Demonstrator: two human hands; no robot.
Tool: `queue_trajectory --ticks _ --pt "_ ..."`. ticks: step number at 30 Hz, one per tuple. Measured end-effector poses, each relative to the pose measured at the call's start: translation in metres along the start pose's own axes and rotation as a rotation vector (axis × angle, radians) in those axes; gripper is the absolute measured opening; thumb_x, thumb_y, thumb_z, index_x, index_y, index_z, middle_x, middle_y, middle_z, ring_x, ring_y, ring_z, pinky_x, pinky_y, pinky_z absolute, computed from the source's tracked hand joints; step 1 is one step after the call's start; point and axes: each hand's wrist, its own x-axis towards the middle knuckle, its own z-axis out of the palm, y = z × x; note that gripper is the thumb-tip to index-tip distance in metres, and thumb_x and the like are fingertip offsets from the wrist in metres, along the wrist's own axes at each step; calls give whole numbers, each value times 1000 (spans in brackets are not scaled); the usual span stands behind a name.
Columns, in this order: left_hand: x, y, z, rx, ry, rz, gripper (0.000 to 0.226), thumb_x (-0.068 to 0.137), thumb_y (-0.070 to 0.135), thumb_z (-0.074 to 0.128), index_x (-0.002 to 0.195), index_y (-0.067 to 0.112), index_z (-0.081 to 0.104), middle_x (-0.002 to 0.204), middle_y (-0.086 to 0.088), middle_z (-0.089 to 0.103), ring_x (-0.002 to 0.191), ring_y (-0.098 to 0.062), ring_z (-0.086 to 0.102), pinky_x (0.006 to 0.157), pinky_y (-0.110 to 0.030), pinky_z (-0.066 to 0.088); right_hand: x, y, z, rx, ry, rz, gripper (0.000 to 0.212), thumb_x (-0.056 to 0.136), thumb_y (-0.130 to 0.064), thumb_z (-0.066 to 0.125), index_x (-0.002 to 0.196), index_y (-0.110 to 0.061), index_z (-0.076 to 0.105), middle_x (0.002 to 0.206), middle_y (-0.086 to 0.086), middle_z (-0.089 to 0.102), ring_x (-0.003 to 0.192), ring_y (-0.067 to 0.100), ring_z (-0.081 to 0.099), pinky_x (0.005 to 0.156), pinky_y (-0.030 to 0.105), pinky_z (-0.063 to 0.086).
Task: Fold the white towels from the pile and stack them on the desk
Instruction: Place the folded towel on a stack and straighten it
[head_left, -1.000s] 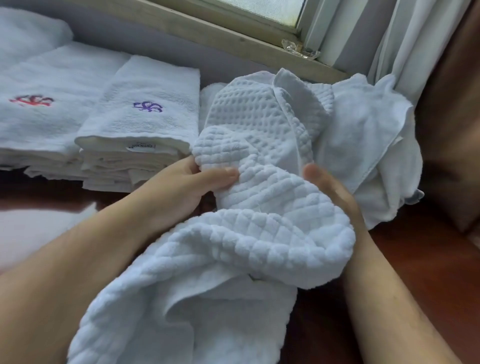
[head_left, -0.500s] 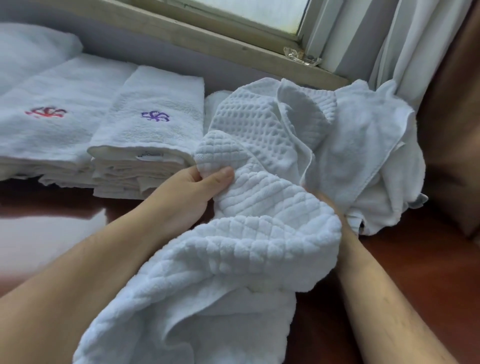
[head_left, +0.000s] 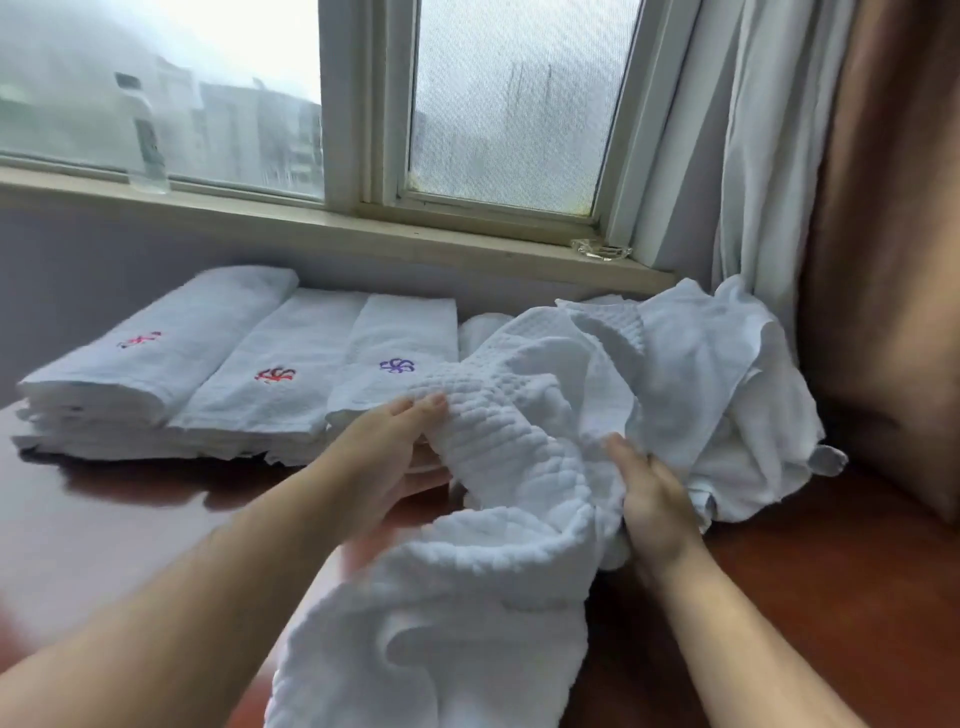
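Note:
A thick white waffle-textured towel (head_left: 498, 467) lies bunched across the middle of the dark wooden desk (head_left: 831, 597) and hangs over its near edge. My left hand (head_left: 395, 452) grips its left side, thumb on top and fingers underneath. My right hand (head_left: 649, 493) pinches a fold on its right side. Behind it, at the right, sits the loose pile of white towels (head_left: 717, 395). Folded white towels (head_left: 270, 384) with red and purple embroidered marks lie in stacks at the back left.
A window sill (head_left: 363, 228) runs along the wall behind the desk, with a clear bottle (head_left: 148, 135) on it at the left. White and brown curtains (head_left: 831, 208) hang at the right, close to the pile.
The view has tilted upward, bringing the window and all the folded stacks into sight. Both hands still hold the waffle towel, and my right hand now shows on top of the fold.

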Motion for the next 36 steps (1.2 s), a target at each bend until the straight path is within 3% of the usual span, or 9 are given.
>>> queue_trajectory --ticks 4,11,14,18,21,24,30,33,36 --pt "-21 39 16 15 75 56 24 106 30 48 114 14 63 108 -17 73 99 -34 72 87 -56 58 -25 -42 -12 365 -47 -27 44 101 -39 52 128 -6 66 123 18 70 114 33 68 100 50 51" --pt "-42 40 70 64 139 0 22 102 17 52 120 10 63 114 -19 71 109 -38 68 97 -62 51 -64 -74 -45 456 219 -14 27 97 -27 62 107 -5 74 98 11 77 89 27 75 76 39 61" --pt "-39 35 72 159 161 142 25 104 33 51 123 18 60 119 -19 68 108 -40 67 98 -61 52 -68 -74 -81 -16 539 -36 20 85 -17 65 102 -6 68 89 7 70 76 25 69 64 32 54" --pt "-59 21 82 497 -17 19 72 67 68 80 124 33 53 104 -8 64 86 -27 67 66 -44 58 -75 -59 -95 -880 613 1 66 83 -19 66 144 -10 42 138 18 52 123 39 52 97 43 45" --pt "-61 4 76 564 -194 45 59 71 23 87 115 44 53 95 -10 65 57 -16 69 42 -29 51 -78 -52 -80 -975 361 -216 39 88 -25 62 127 -19 61 128 8 57 120 29 52 91 33 39" --pt "-65 0 58 609 -317 102 65 83 -6 65 135 32 54 102 -11 69 65 -9 69 47 -23 52 -72 -48 -56 -994 14 -247 20 95 -31 56 100 -21 73 102 -4 67 101 17 60 85 29 41" --pt "-71 -7 22 490 -378 87 66 83 -3 66 140 27 54 122 -11 71 109 -31 70 91 -44 58 -52 -41 -10 -923 -459 -18 44 85 -40 55 96 -3 75 102 11 75 101 29 67 95 44 51" --pt "-67 -15 14 580 -281 81 60 87 -2 61 137 31 55 118 -8 72 105 -33 71 92 -49 57 -44 -22 -10 -1029 -447 -53 24 94 -25 56 90 -18 78 95 -10 73 94 9 64 82 19 47" --pt "-59 -17 17 615 -281 90 58 89 -3 61 134 34 58 119 -7 71 104 -30 71 95 -52 56 -45 -14 -26 -1165 -416 60 28 100 -27 49 83 -14 67 85 -4 64 83 16 57 77 29 46"
